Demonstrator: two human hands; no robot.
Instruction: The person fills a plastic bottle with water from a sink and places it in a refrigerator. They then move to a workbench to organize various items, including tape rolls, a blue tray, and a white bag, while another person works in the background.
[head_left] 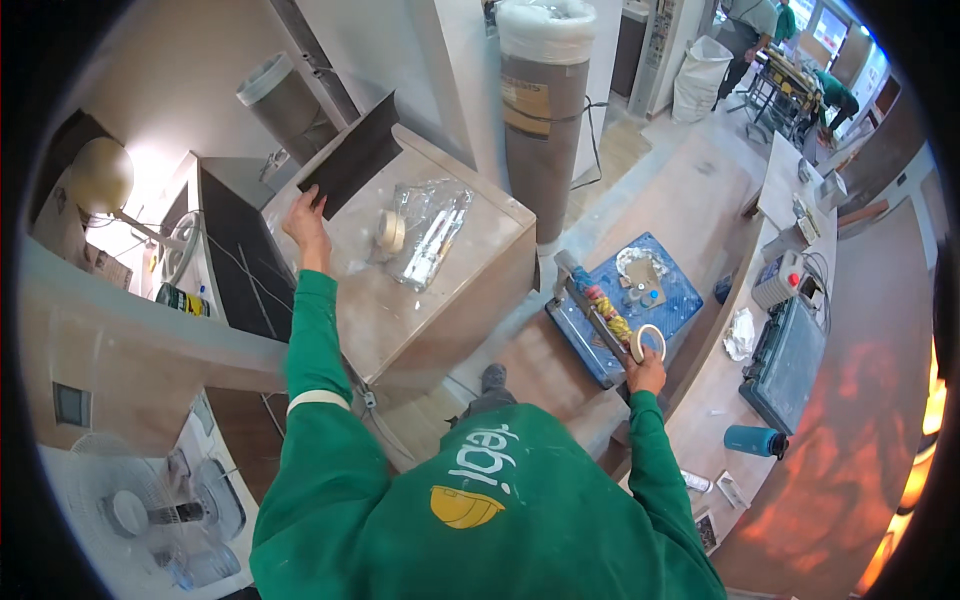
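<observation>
My left hand (308, 232) is closed at the edge of a dark, stiff-looking sheet (350, 160), which stands tilted at the back corner of a dusty box-like wooden counter (440, 310). On that counter lie a roll of masking tape (390, 232) and a clear plastic bag (436, 235) with slim light-coloured items in it. My right hand (647, 374) grips a tape roll (649, 342) by its lower rim. Just beyond it, a long, multicoloured, cylinder-shaped thing (603, 305) lies along the edge of a blue platform (680, 290).
A long workbench (690, 420) on the right bears a tool case (785, 355), a blue bottle (755, 441) and a white canister (778, 280). A tall lined bin (540, 130) stands ahead. At left are a lamp (101, 175) and a fan (128, 512). People work far right.
</observation>
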